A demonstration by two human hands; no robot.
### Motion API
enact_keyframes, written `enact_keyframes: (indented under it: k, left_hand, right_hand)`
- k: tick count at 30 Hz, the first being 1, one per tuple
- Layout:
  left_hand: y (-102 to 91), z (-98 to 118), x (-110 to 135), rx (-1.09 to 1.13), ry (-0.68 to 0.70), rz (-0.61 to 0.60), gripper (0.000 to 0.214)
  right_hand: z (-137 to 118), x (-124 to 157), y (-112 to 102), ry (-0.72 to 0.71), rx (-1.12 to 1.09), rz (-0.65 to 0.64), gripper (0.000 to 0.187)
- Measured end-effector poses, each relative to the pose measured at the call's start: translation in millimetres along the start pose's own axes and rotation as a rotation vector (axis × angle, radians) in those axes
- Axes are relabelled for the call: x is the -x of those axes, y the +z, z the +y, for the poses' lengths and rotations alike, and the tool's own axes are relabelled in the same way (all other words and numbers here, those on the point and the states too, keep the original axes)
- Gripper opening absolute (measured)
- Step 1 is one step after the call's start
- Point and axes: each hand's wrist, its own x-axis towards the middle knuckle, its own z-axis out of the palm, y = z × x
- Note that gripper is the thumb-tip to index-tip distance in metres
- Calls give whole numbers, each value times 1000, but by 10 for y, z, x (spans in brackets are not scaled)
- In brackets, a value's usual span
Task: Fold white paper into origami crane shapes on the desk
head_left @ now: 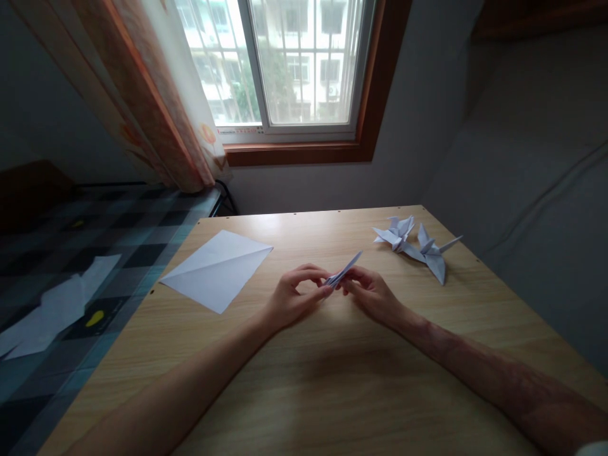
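Two bare forearms (pixel 209 373) come in low over a tabletop (pixel 403 399), pale, smooth, wood-grained. Left to right from there: checked cloth (pixel 156 218), dark squares on grey-blue, yellow blotches printed on it; white paper scraps (pixel 61 313) on that cloth, flat, irregular edges; curtain (pixel 137 82), peach-orange, hanging in folds, tulip print; plain paper sheet (pixel 218 272) lying as a diamond at the table's left, one crease corner to corner. Window (pixel 308 69) behind, glass in a brown surround. Right side of table: paper cranes (pixel 432 253), stiff, sharp points, touching or overlapping. Thin cable (pixel 546 190) along the right wall.

Counts, left to right: scraps overlap, can't tell how many; one curtain; one diamond sheet; two window panes; two cranes by my look, the left one a jumble of points.

Folded paper (pixel 342 272): white, narrow, several layers, edges fanned a bit at the lower end, pointed tip slanting up to the right. Sits between both hands, just above the table's middle. Left hand (pixel 299 292): thumb and forefinger arched, tips closed on its lower end. Right hand (pixel 373 292): fingers curled, thumb and fingertips pinching its other side.
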Motion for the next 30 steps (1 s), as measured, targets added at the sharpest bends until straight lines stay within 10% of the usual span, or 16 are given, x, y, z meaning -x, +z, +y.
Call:
enact_keyframes:
  k: [17, 30]
  left_hand:
    - [67, -21, 49, -294, 271, 129, 22]
    - [58, -103, 30, -222, 176, 181, 10]
  right_hand:
    - [-13, 77, 47, -75, 80, 61, 22]
    - [-118, 55, 47, -95, 210, 13, 18]
